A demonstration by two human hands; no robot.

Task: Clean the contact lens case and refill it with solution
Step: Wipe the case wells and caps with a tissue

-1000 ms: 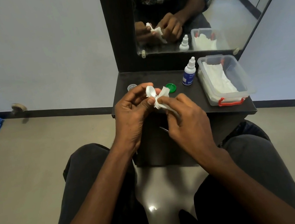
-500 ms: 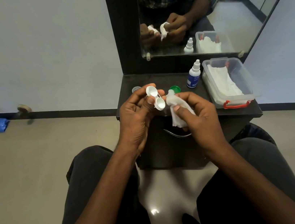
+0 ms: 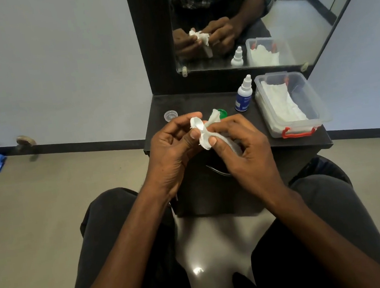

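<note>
Head view: the left hand (image 3: pixel 172 146) pinches the white lens case (image 3: pixel 199 131) above the desk (image 3: pixel 193 102) edge, while the right hand (image 3: pixel 238 146) grips a tissue (image 3: pixel 213 118) pressed against the case's lower well. The case looks light, rigid and probably slick; holding it by its rim seems safest.

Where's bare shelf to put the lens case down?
Bare patches on the shelf: the back strip between the clear cap and the solution bottle, and the left front edge below that cap. Crowded on the right: the tissue box fills it, green cap beside the bottle.
</note>
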